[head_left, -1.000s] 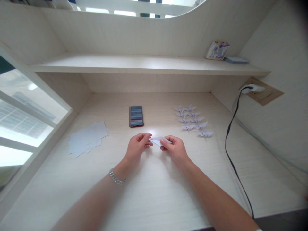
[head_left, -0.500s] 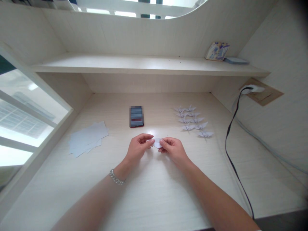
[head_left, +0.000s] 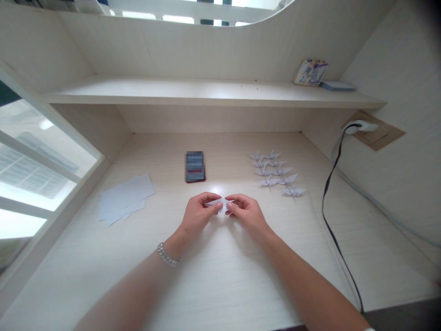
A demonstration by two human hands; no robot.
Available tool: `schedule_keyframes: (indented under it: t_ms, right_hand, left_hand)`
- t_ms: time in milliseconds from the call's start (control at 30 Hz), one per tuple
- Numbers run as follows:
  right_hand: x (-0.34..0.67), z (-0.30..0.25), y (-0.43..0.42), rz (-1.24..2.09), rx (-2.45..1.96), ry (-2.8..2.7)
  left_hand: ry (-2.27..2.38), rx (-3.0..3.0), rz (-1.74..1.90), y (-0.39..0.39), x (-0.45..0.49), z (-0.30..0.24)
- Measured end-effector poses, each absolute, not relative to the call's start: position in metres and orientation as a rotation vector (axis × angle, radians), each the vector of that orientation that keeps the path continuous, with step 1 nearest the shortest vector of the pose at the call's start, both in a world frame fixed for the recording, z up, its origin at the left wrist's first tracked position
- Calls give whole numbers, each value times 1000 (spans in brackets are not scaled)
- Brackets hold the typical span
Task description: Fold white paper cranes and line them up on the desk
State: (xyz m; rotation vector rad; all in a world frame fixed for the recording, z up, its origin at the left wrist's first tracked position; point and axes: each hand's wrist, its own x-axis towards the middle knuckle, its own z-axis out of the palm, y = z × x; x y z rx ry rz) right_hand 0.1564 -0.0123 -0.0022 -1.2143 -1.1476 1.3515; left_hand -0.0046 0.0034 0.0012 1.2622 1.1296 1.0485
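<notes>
Pinching folded paper (head_left: 223, 203) by opposite edges, 2 hands (head_left: 200, 212) (head_left: 248, 213) sit clear of cranes (head_left: 281, 172)

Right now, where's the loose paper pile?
Head view, left side of the desk: the paper pile lies flat, left of the phone and of the left hand.

There are nine folded cranes (head_left: 269, 182), two hands (head_left: 197, 212) (head_left: 248, 212), one held paper (head_left: 224, 203), one phone (head_left: 195, 166), one bracelet (head_left: 166, 257) and several overlapping sheets (head_left: 126, 195), number unclear.
</notes>
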Motion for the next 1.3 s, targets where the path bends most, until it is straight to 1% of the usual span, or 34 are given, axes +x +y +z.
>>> schedule_keyframes:
  t_ms: [167, 500, 833, 1100, 1300]
  right_hand:
    - [154, -1, -13, 1222, -1219, -1195]
    - [145, -3, -8, 1232, -1225, -1115]
    - [139, 4, 15, 1299, -1181, -1205]
    - [138, -5, 20, 1343, -1143, -1250]
    - [141, -5, 22, 1360, -1144, -1357]
  left_hand:
    - [1108, 1284, 1028, 2, -4, 4]
    - [1165, 1264, 1072, 7, -6, 1]
    - [1120, 1129, 1206, 14, -12, 2]
    - [1143, 1162, 1069, 15, -17, 6]
    - [1161, 1186, 1067, 15, -17, -4]
